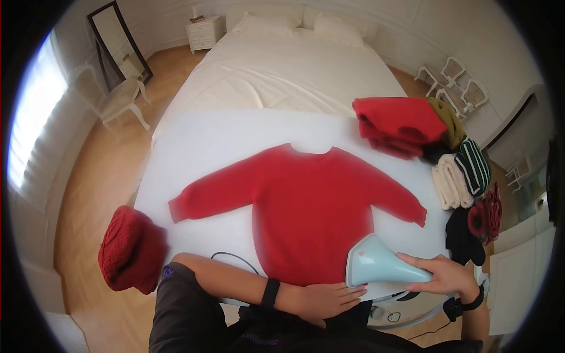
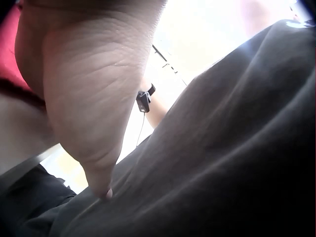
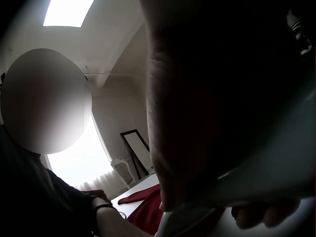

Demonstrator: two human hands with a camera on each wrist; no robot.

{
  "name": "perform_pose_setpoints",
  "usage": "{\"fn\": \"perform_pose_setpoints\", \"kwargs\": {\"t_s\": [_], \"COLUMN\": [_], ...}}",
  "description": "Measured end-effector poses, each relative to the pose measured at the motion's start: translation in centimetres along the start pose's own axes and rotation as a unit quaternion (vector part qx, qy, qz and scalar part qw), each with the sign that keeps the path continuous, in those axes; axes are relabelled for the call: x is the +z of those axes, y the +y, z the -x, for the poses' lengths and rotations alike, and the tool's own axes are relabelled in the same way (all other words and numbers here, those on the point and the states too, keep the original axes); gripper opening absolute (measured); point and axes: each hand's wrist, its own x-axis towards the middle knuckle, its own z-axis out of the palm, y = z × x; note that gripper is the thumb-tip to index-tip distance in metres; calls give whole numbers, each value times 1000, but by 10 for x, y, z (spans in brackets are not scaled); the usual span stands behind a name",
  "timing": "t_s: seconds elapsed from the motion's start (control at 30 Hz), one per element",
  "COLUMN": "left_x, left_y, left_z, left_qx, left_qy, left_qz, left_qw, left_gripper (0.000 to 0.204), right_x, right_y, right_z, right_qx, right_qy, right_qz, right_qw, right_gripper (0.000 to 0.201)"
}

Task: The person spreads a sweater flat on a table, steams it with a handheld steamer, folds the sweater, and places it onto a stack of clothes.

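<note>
A red sweater (image 1: 306, 200) lies flat, sleeves spread, on a white board (image 1: 200, 147) at the foot of the bed. My left hand (image 1: 326, 299) presses flat on the sweater's hem at the near edge, fingers straight. My right hand (image 1: 444, 276) grips the handle of a pale blue garment steamer (image 1: 376, 265), whose head sits on the hem's right corner. In the left wrist view the palm (image 2: 84, 94) fills the frame above my dark shirt (image 2: 232, 163). In the right wrist view the hand (image 3: 207, 98) is wrapped round the steamer's pale handle (image 3: 276, 168), with the sweater (image 3: 148, 212) below.
A stack of folded clothes, red (image 1: 400, 123), cream (image 1: 450, 182) and striped (image 1: 474, 165), lines the board's right edge. A red knit garment (image 1: 129, 247) hangs off the near left corner. A black cord (image 1: 235, 259) runs over the board. Bed (image 1: 288, 65), chair (image 1: 118, 100) and mirror (image 1: 120, 44) stand beyond.
</note>
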Motion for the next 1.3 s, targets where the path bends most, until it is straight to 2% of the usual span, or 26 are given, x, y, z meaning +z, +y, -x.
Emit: {"fn": "perform_pose_setpoints", "kwargs": {"t_s": [0.13,0.2,0.33,0.4,0.63,0.73,0.8,0.83,0.87,0.9,0.93,0.97,1.0,1.03,1.07,1.1,1.17,1.2,1.23,1.3], "left_x": [4,4,1,1,-11,-18,-13,-28,-55,-75,-83,-88,-90,-82,-64,-47,-31,-27,-24,-21], "left_y": [7,9,10,11,12,16,13,14,18,20,20,19,19,19,17,13,-3,-7,-11,-18], "left_z": [0,2,0,1,2,2,-1,-8,-19,-25,-24,-22,-21,-14,-3,3,5,6,6,5], "left_qx": [-11,-43,-42,-44,-46,-45,-24,-23,-63,-102,-100,-127,-154,-154,-178,-196,-198,-185,-173,-167], "left_qy": [-17,-18,-33,-33,-49,-66,-33,-35,-154,-270,-272,-239,-205,-202,-103,-2,-28,-27,-28,-17], "left_qz": [24,47,1,0,-12,5,-3,-5,61,127,128,96,64,65,-81,-224,-215,-194,-171,-136], "left_qw": [1000,998,999,998,998,997,999,999,984,949,949,958,965,965,975,955,956,963,970,976], "left_gripper": [119,119,119,120,118,111,97,97,90,84,84,84,84,84,87,89,97,100,103,106], "right_x": [1,-3,-5,-5,-1,-4,-4,-4,-4,-3,-1,2,4,7,13,22,35,49,65,86], "right_y": [-3,-8,-29,-44,-128,-135,-131,-129,-124,-115,-105,-96,-86,-77,-67,-55,-25,8,41,78], "right_z": [-12,-26,-61,-78,-136,-162,-162,-160,-156,-149,-140,-127,-110,-95,-83,-70,-44,-35,-27,-8], "right_qx": [-14,-38,-97,-155,-179,-204,-206,-209,-208,-211,-214,-213,-191,-169,-147,-123,-59,-9,42,95], "right_qy": [-18,-38,-20,6,10,27,38,45,47,67,86,86,156,223,281,338,406,462,514,620], "right_qz": [-7,-24,11,47,122,90,97,104,104,84,64,62,22,-14,-51,-88,-99,-59,-19,-116], "right_qw": [1000,998,995,987,976,974,973,971,971,971,971,971,969,960,947,929,906,885,857,770], "right_gripper": [82,82,81,80,78,76,78,79,79,82,85,85,88,92,87,82,67,58,49,45]}}
